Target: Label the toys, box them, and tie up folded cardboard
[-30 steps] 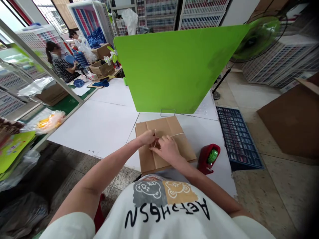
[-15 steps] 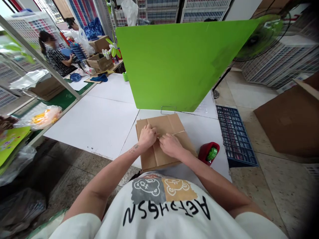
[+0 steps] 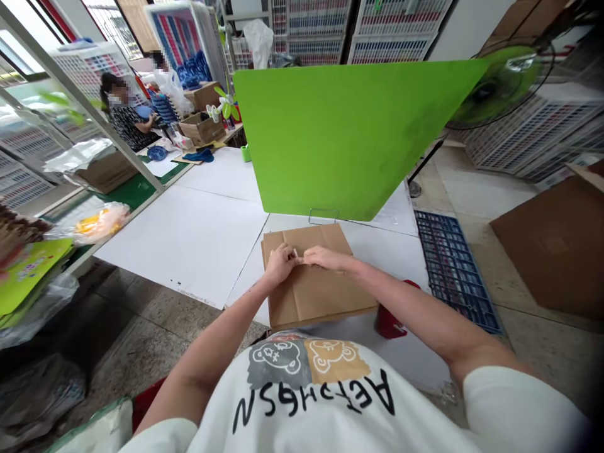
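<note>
A bundle of folded brown cardboard [image 3: 325, 292] lies flat on the white table in front of me. A thin pale string [image 3: 300, 258] shows on top of it, between my hands. My left hand [image 3: 281, 262] is closed on the string, near the cardboard's left side. Close beside it, my right hand [image 3: 324, 258] also pinches the string, its back turned up. The fingertips almost meet, and part of the string is hidden beneath the fingers.
A green board [image 3: 325, 138] stands upright behind the cardboard, by a wire stand [image 3: 323, 215]. A red tape dispenser [image 3: 391, 322] is partly behind my right forearm. Right of the table are a blue plastic grid [image 3: 455, 267] and a large carton [image 3: 552, 242]. A co-worker [image 3: 129, 116] sits far left.
My right hand has moved up and flattened out, its forearm now covering part of the tape dispenser. My left hand stays nearly in place. The view has tilted slightly.
</note>
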`<state>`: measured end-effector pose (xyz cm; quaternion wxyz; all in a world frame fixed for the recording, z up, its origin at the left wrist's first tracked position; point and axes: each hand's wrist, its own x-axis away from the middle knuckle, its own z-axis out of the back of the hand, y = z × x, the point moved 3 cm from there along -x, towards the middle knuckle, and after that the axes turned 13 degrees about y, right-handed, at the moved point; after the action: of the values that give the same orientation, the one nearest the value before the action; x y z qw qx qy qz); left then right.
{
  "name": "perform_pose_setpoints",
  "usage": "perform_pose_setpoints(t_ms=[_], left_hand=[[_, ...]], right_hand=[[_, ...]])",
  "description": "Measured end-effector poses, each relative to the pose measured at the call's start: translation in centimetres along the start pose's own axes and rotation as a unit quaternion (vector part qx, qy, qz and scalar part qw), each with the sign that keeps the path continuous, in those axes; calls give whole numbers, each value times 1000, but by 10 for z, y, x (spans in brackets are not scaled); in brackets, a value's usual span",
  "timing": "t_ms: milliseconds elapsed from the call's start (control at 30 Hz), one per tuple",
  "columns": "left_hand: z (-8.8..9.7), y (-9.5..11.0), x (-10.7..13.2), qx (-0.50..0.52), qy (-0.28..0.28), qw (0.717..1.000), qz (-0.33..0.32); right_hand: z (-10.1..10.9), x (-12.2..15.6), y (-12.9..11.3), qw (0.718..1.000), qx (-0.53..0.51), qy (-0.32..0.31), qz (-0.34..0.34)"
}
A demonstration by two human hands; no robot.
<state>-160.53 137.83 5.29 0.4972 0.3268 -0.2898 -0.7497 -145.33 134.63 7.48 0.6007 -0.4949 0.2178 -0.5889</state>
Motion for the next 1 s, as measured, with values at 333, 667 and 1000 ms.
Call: perform_pose_setpoints(t_ms=[333,667,1000], left_hand=[[-4,-7,-5,142,1,990,19],[-6,9,18,60,84,994,29],[-4,16,26,33,113,993,-12]], right_hand=[[8,-13,-11,996,-28,-80,-31],[12,-16,-24,981,180,-42,63],[-7,34,-21,921,179,267,221]])
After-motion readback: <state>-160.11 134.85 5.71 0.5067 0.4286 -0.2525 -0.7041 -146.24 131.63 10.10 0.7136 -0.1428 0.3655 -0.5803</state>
